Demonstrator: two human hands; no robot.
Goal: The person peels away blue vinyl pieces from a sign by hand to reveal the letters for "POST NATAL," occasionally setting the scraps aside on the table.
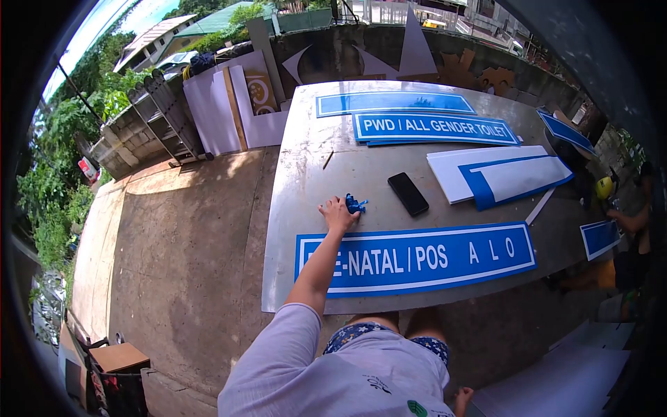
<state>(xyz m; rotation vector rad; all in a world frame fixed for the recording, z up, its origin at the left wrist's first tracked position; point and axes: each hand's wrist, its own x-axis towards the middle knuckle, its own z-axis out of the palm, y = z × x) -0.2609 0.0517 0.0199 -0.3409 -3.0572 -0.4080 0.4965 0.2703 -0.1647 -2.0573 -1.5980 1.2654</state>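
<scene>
My left hand (338, 213) reaches over the metal-topped table (299, 163), its fingers spread. A small crumpled bunch of blue vinyl scraps (357, 204) lies right at its thumb and index finger. Under my forearm is a long blue sign (417, 258) with a white border; it reads "-NATAL / POS" and then spaced letters "A L O", and my arm covers its first letters. To the right of the scraps sits a black phone (408, 194). My right hand (463, 399) hangs low beside my shirt, away from the table, its fingers mostly hidden.
At the table's back lie a "PWD / ALL GENDER TOILET" sign (438, 128) and another blue panel (396, 103). White and blue sheets (511, 174) lie on the right. A person's hand (631, 221) is near a small blue sign (599, 239). A ladder (167, 125) stands left.
</scene>
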